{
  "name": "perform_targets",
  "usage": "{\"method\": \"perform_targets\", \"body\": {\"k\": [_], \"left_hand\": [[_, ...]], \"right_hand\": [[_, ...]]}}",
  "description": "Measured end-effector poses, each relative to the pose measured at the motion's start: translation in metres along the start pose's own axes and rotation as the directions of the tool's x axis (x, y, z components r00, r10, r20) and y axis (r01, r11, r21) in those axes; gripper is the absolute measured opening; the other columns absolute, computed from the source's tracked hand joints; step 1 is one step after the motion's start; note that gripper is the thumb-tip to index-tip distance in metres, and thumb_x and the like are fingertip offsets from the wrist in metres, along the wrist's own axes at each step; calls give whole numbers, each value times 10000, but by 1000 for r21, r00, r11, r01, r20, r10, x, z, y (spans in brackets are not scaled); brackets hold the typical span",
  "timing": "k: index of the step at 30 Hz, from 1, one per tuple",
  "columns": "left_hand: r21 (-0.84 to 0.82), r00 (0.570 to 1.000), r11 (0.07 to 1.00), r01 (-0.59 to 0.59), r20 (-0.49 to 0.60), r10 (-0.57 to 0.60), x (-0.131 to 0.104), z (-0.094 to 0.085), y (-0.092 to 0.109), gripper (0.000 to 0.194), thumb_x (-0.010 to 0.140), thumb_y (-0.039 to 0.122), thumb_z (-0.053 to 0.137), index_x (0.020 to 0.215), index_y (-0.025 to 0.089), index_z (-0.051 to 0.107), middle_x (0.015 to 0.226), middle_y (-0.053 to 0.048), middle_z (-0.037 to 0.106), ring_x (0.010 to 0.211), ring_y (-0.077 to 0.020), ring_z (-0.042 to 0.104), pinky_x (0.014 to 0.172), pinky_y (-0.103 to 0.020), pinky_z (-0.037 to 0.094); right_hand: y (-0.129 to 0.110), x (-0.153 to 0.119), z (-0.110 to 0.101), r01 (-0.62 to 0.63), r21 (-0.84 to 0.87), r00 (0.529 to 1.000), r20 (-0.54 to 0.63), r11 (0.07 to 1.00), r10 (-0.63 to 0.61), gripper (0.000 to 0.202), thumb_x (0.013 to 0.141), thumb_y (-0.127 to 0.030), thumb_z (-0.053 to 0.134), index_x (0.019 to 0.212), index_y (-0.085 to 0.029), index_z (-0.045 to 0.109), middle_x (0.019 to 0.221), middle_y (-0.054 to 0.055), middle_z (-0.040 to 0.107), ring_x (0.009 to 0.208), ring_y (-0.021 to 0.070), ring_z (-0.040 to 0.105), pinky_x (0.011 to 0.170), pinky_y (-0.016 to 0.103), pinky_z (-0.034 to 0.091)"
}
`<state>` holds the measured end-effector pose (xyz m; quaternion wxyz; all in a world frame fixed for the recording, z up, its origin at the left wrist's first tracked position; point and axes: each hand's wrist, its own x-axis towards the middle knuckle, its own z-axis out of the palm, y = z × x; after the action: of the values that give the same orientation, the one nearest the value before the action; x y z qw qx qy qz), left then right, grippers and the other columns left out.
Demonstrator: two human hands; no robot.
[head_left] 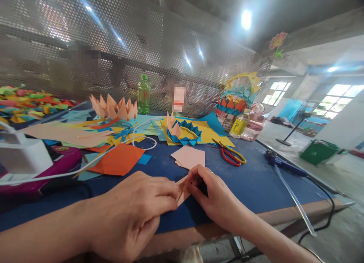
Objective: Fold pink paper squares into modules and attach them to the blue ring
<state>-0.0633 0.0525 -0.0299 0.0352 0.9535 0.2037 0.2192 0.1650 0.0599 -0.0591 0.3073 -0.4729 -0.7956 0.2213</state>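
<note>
Between my two hands, low over the blue tabletop near its front edge, is a small piece of pale peach paper [183,193]. The fingers of my left hand [139,206] press together on its left end. My right hand [212,193] pinches the other end between thumb and fingertips. Much of the paper is covered by my fingers. Just beyond lie pale pink paper squares [189,157], slightly fanned. Farther back, a ring of folded blue paper points [184,132] carries a few peach points on its left side.
Red-and-yellow-handled scissors [231,157] lie to the right. Beyond them a glue gun [284,165] holds a clear glue stick. Orange paper [118,160], a white cable, a white charger [24,157] and a peach paper crown [113,108] are at left. Bottles stand at the back.
</note>
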Motion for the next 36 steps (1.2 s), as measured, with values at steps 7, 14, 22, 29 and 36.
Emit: {"method": "perform_targets", "body": {"k": [7,14,22,29,36], "left_hand": [[-46,996,995,89,31,-88,9,14,-24,460,818,-15,419,1202,211,530,1309,-77,544,1221,-207,523,1028,-328,436],[-91,979,976,200,54,-195,9,23,-39,547,842,-31,386,1315,231,470,1331,-57,572,1246,-197,522,1047,-341,425],[-162,965,953,258,85,-247,13,18,-34,387,865,14,414,1161,224,546,1162,-37,624,1110,-191,568,966,-319,436],[-231,962,934,271,98,-255,18,10,-26,362,800,-13,448,1050,211,581,1024,-18,635,980,-172,591,882,-281,457],[-174,962,947,270,-5,-275,12,22,-40,262,919,114,419,1097,202,590,1103,-62,647,1030,-207,595,928,-354,467]], "right_hand": [[-4,-2,-2,-4,45,999,-41,999,6,173,825,-44,540,861,-209,502,824,-10,606,774,150,545,702,272,390],[-5,-4,-1,3,56,999,-47,998,0,144,819,-87,575,877,-209,525,834,-10,618,779,149,555,724,278,409],[-2,-3,2,44,61,998,-41,997,-41,130,819,-90,633,857,-214,619,880,-4,654,841,157,591,792,296,427],[-4,-3,-1,66,34,998,-17,997,-65,174,834,-45,607,845,-214,646,911,3,668,876,161,596,825,309,432],[-4,-2,-1,66,11,998,-14,998,-66,176,835,-53,605,852,-216,667,922,9,671,898,172,601,853,328,432]]}}
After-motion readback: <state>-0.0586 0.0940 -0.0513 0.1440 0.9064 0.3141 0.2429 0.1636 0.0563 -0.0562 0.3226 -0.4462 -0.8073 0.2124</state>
